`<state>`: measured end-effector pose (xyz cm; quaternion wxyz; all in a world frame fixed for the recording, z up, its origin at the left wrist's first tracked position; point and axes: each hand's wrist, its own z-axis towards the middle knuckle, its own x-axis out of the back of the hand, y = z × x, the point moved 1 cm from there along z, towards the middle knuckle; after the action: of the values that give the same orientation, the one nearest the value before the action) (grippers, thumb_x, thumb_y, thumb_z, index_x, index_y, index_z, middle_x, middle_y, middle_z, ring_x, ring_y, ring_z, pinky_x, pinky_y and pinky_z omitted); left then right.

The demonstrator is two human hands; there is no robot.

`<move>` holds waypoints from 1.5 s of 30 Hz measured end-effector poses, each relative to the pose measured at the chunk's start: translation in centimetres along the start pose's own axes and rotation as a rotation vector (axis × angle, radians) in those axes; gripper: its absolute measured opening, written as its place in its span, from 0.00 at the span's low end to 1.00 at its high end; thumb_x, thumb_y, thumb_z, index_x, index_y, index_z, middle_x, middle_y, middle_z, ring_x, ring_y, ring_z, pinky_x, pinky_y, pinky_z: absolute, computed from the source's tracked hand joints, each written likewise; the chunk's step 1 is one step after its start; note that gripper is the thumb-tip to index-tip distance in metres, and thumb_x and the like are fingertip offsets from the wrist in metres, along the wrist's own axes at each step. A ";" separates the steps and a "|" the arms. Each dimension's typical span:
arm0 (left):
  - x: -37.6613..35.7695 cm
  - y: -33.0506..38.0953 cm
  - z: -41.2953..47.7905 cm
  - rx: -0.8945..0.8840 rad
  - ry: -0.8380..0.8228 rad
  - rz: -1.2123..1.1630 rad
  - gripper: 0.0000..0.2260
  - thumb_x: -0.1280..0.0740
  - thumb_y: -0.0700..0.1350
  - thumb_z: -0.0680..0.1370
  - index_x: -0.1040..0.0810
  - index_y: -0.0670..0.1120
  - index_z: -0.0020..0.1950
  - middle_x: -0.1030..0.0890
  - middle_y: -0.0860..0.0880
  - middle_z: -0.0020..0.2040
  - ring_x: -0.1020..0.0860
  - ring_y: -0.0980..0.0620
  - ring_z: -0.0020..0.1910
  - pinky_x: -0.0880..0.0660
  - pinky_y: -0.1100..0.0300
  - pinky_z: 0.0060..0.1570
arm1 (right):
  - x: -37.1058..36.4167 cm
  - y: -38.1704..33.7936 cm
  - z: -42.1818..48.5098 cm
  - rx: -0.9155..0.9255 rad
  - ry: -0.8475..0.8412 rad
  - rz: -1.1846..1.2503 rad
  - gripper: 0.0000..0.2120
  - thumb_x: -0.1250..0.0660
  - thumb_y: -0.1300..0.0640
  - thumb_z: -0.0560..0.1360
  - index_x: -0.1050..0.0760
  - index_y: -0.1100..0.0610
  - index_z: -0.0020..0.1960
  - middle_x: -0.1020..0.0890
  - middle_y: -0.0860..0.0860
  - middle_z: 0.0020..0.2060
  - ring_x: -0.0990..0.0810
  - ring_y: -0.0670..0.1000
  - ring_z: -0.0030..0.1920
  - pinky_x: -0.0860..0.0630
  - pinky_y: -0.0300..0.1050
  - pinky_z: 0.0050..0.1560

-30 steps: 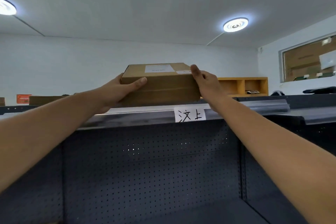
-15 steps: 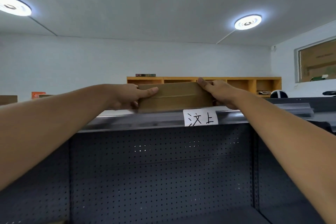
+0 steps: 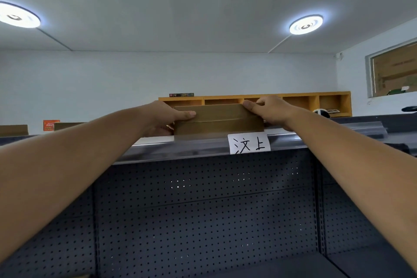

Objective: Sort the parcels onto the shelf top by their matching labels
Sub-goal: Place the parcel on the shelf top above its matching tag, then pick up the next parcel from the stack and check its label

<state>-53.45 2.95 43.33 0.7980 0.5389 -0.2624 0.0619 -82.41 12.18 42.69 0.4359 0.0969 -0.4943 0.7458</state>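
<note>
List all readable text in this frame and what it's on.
"汶上": handwritten in black on the white paper label clipped to the shelf's front rail.
Orange sign by the far wall, left: has print, too small to read.
Dark flat box on top of the wooden cubby unit: coloured print, blurred.
Cardboard parcel, held by left hand and right hand: no text on the visible side.
</note>
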 end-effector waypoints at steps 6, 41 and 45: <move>0.2 -1.4 -2.0 -0.170 0.197 -0.009 0.18 0.19 0.37 0.73 0.17 0.36 0.61 0.16 0.40 0.58 0.15 0.46 0.51 0.15 0.62 0.39 | -1.1 -2.0 -2.5 0.086 0.216 -0.225 0.23 0.33 0.49 0.83 0.27 0.64 0.70 0.21 0.62 0.65 0.22 0.63 0.65 0.24 0.56 0.61; 15.8 -35.4 -26.2 -0.591 0.514 0.801 0.12 0.34 0.46 0.79 0.15 0.47 0.60 0.16 0.54 0.50 0.19 0.51 0.46 0.21 0.59 0.32 | -36.8 -8.8 -29.3 0.272 0.250 -0.043 0.13 0.34 0.53 0.81 0.21 0.49 0.65 0.22 0.40 0.56 0.19 0.48 0.49 0.17 0.54 0.48; 18.0 -41.1 -26.7 -0.468 0.463 0.792 0.12 0.32 0.46 0.78 0.16 0.48 0.60 0.18 0.54 0.50 0.19 0.51 0.47 0.21 0.58 0.31 | -42.9 -9.1 -29.9 0.198 0.144 0.029 0.13 0.34 0.53 0.82 0.21 0.47 0.65 0.23 0.39 0.56 0.18 0.48 0.50 0.18 0.56 0.52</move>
<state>-13.03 6.60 10.55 0.8497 0.1774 -0.2698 0.4169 -41.23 14.14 9.22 0.4477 0.0781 -0.3871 0.8023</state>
